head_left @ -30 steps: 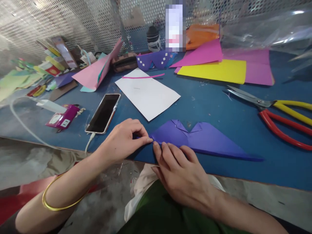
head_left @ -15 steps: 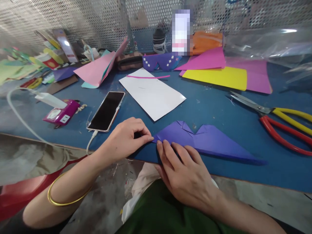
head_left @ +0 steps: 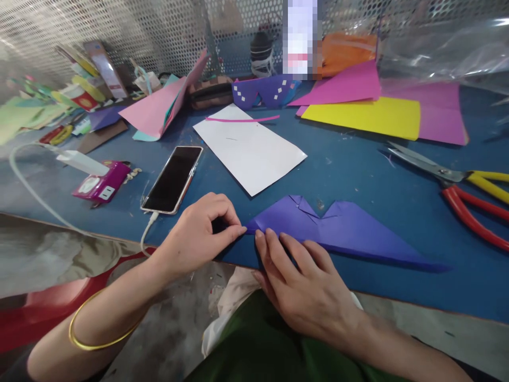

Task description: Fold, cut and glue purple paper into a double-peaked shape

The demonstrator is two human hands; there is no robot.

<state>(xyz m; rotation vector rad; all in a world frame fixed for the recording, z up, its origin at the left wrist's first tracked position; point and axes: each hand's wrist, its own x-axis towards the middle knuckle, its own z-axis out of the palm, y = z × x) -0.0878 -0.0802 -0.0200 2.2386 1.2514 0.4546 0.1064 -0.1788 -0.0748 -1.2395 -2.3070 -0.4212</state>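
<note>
From the head camera I am looking down at a folded purple paper shape [head_left: 334,228] with a notch in its upper edge, lying flat near the front edge of the blue tabletop [head_left: 358,175], its long point running off to the right. I am seeing the left hand [head_left: 199,236] curled beside the paper's left tip, thumb and forefinger pressed together and pinching that corner. The right hand [head_left: 306,286] is lying flat just beside it, fingers spread and pressing down on the paper's lower left edge, closed on nothing. A gold bangle [head_left: 95,331] is circling the left forearm. Behind the left hand a black smartphone [head_left: 173,179] is resting face up with a white cable [head_left: 146,239] plugged into its near end. Beyond the purple shape a white paper sheet [head_left: 248,148] is lying with a thin pink paper strip [head_left: 242,119] across its far corner. To the right, scissors with red and yellow handles [head_left: 457,183] are lying on the table, well apart from both hands, and a yellow paper sheet [head_left: 366,116] is sitting on pink sheets [head_left: 433,111] farther back.
</note>
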